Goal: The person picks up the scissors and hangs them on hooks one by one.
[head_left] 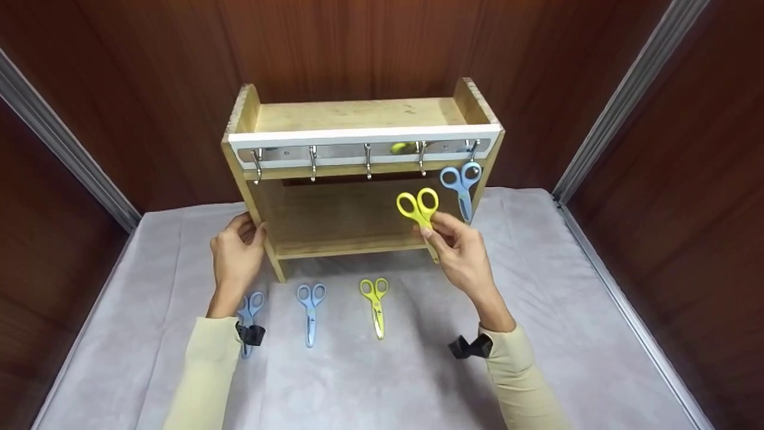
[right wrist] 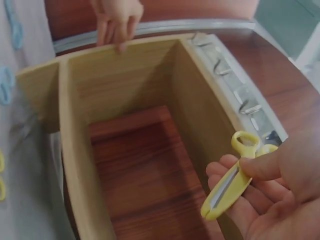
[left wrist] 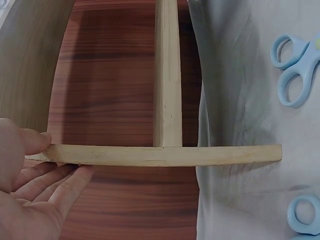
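Observation:
My right hand [head_left: 465, 254] pinches a pair of yellow scissors [head_left: 419, 206] between thumb and fingers, handle loops up and blades slanting down. The scissors overlap the front of a wooden shelf [head_left: 358, 251], below its row of metal hooks [head_left: 367, 161]. Blue scissors [head_left: 461, 179] hang from the rightmost hook, close beside my right hand. My left hand [head_left: 237, 254] grips the edge of the shelf's left side panel; in the left wrist view, the thumb is on one side of the panel [left wrist: 165, 156] and the fingers are on the other.
On the grey cloth [head_left: 537, 358] before the shelf lie blue scissors [head_left: 310, 313], yellow scissors [head_left: 376, 307] and another blue pair [head_left: 253, 304], partly hidden by my left wrist. Dark wood-look walls [head_left: 358, 48] with metal edge strips [head_left: 627, 89] enclose the place.

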Tool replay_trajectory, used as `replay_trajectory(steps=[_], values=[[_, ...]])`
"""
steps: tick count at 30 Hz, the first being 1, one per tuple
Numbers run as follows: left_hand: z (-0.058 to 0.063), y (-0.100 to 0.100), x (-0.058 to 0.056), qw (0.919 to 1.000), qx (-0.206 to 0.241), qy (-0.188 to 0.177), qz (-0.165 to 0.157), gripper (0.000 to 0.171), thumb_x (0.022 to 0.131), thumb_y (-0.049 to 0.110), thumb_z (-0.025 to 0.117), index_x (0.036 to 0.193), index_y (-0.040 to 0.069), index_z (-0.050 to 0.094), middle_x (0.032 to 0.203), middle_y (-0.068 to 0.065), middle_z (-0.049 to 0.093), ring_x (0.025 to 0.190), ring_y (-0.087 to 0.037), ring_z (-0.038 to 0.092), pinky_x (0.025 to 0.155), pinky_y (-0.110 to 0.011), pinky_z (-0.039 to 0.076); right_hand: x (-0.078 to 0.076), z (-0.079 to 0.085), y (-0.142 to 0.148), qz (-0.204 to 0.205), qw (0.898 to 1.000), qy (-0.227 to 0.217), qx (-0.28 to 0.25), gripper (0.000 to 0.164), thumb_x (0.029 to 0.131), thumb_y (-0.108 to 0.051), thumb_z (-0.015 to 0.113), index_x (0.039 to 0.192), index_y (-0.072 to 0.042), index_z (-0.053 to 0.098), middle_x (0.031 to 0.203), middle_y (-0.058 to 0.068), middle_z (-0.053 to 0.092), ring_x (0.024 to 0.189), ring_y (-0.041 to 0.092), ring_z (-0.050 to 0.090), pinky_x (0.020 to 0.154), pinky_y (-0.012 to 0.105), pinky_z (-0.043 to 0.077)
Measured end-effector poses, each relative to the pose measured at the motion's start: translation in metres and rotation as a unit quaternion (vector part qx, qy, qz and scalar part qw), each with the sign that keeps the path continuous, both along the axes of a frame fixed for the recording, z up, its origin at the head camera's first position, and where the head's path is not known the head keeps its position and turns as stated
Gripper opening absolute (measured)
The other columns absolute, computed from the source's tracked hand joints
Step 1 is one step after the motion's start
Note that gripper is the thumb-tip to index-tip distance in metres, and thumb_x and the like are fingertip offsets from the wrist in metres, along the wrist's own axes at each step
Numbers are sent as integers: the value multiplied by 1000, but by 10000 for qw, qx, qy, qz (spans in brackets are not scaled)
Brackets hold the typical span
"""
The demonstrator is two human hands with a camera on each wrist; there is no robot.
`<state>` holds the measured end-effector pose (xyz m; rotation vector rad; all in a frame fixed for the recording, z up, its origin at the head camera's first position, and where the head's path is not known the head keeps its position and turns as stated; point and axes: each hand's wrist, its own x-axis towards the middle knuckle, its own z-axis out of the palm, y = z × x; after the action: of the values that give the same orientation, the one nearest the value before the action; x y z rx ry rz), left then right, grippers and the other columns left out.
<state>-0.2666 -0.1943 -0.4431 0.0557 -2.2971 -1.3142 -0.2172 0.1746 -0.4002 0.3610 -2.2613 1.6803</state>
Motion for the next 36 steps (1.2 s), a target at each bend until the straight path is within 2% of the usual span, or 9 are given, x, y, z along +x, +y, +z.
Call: replay_trajectory(steps=[5,9,14,19,24,36], values=[[0,-1,1,10000,-47,-2,-32,34,101,16,68,129,-3,70,120,-26,76,112,-38,76,96,-49,63,-8,9,-5,393,9983,71,-424,25,101,1,65,125,6,70,110,24,79,99,8,77,84,24,63],[1,-2,1,10000,-81,-30,-28,36,101,18,68,130,-3,70,121,-25,76,113,-38,76,97,-49,63,-15,14,-8,485,9975,99,-502,25,101,1,64,126,6,69,111,27,78,100,12,78,86,22,62],[1,-2,-1,10000,-76,-27,-46,36,101,18,68,130,-3,70,121,-25,76,112,-38,76,97,-47,63,-22,18,-11,481,9973,108,-553,25,101,0,65,125,5,69,110,29,77,98,9,78,86,23,62],[-1,-2,-1,9999,-110,-11,-33,35,101,17,69,129,-4,70,120,-26,76,111,-38,77,96,-47,64,-26,18,-13,510,9967,101,-626,24,101,0,65,124,4,69,110,30,77,97,9,78,88,29,63],[-1,-2,-2,9999,-95,28,-22,35,100,17,69,129,-4,70,119,-26,77,110,-38,77,95,-47,64,-31,17,-14,602,9955,53,-728,24,101,1,65,124,6,68,111,28,78,96,11,80,90,27,64],[-2,-3,-1,9999,-79,-48,-54,36,101,18,69,130,-4,69,120,-25,76,112,-37,77,95,-45,64,-43,12,-11,749,9892,-150,-1253,23,101,2,63,123,10,65,111,28,78,96,15,81,97,37,64]])
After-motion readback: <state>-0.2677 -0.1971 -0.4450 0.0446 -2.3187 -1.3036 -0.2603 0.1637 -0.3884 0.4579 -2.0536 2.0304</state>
